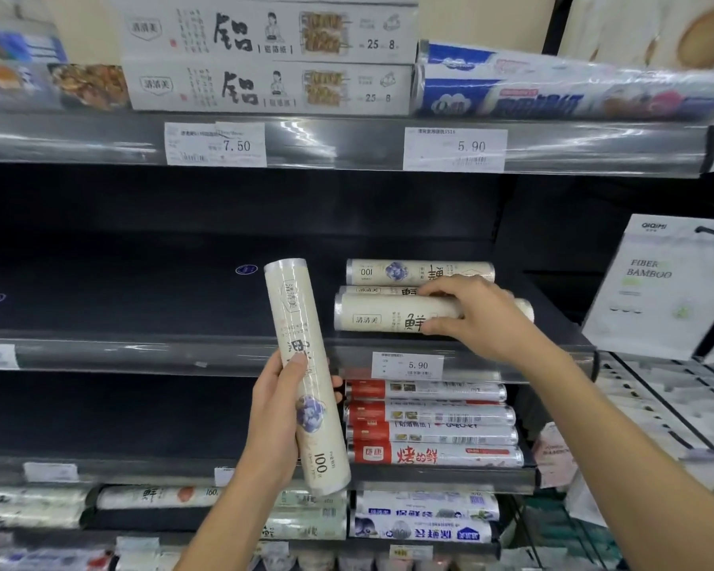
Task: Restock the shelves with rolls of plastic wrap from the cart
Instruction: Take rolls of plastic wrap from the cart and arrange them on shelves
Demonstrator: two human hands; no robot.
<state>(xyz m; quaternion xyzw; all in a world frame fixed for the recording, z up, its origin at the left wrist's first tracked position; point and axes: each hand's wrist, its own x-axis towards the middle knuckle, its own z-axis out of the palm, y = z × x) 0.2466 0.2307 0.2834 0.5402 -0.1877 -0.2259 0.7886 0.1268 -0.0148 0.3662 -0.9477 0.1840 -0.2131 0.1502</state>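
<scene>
Roll (295,323) upright in left hand (275,422)

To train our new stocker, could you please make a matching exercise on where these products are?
1. left-hand roll
2. right-hand roll
3. red-labelled rolls
4. foil boxes

A. on the top shelf
B. lying on the middle shelf
C. held nearly upright, off the shelves
D. stacked below the middle shelf

Pairs: 1-C, 2-B, 3-D, 4-A

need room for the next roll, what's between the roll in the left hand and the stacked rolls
Only bare dark shelf separates the held roll from the stacked rolls, per the head view.
</scene>
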